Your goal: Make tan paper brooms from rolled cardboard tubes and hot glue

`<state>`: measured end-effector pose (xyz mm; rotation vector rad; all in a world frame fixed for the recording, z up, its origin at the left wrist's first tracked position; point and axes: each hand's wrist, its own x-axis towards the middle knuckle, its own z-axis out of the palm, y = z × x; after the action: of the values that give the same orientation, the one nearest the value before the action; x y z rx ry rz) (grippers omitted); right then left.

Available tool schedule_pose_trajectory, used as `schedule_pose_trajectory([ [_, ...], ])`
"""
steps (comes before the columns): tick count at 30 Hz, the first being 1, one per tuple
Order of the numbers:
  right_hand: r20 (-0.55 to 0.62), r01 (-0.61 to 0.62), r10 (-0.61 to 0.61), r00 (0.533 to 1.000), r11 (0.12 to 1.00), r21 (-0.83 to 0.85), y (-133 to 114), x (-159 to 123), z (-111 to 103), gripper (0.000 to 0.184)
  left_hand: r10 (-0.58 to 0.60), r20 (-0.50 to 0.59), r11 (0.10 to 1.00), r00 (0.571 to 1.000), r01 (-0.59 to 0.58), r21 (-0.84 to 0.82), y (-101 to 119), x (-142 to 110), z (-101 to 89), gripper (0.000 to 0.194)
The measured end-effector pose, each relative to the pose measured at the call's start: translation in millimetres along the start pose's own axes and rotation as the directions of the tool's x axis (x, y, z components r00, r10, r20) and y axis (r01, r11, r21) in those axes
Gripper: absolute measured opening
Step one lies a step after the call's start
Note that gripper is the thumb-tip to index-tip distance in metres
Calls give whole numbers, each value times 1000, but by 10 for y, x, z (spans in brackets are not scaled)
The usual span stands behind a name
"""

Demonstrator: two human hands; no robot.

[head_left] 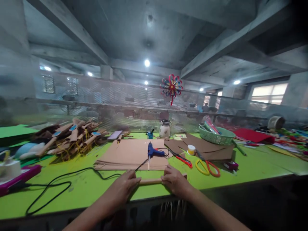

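Near the front edge of the green table, my left hand (127, 183) and my right hand (175, 181) are closed on a narrow rolled tube of brown paper (151, 181), one at each side. Its right end shows past my right hand; its left end is hidden by my fingers. Just beyond my hands lies a stack of brown kraft sheets (127, 150). On the stack's right part rests a blue hot glue gun (155, 151), its black cord running left across the table.
Right of the stack lie a red-handled tool (184, 160), scissors (208, 166), a tape roll (191, 149) and more brown sheets (216, 150). A green basket (218, 137) and a jar (165, 130) stand behind. Brown paper rolls (74, 136) pile up left, near a purple power strip (20, 179).
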<state>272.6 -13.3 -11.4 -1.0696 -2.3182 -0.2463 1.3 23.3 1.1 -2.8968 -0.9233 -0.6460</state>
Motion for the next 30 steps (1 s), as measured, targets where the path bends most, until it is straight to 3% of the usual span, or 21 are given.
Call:
schedule_pose_trajectory([
  [5, -11, 5, -5, 1000, 999, -36, 14, -5, 29, 24, 69, 4, 987, 998, -68, 144, -40, 1, 97, 28],
  [10, -18, 39, -41, 999, 995, -92, 38, 18, 43, 28, 111, -40, 983, 993, -104, 151, -149, -16, 231, 22],
  [14, -18, 55, -58, 998, 989, -135, 64, 24, 64, 28, 55, -54, 994, 997, -49, 97, -147, -11, 214, 24],
  [24, 19, 69, -66, 998, 978, -195, 49, 33, 48, 26, -93, 82, 978, 992, 107, -179, -113, 40, 6, 36],
  [30, 7, 35, -34, 999, 988, -151, 20, 12, 25, 22, -82, 92, 975, 992, 99, -197, -166, 56, 61, 38],
])
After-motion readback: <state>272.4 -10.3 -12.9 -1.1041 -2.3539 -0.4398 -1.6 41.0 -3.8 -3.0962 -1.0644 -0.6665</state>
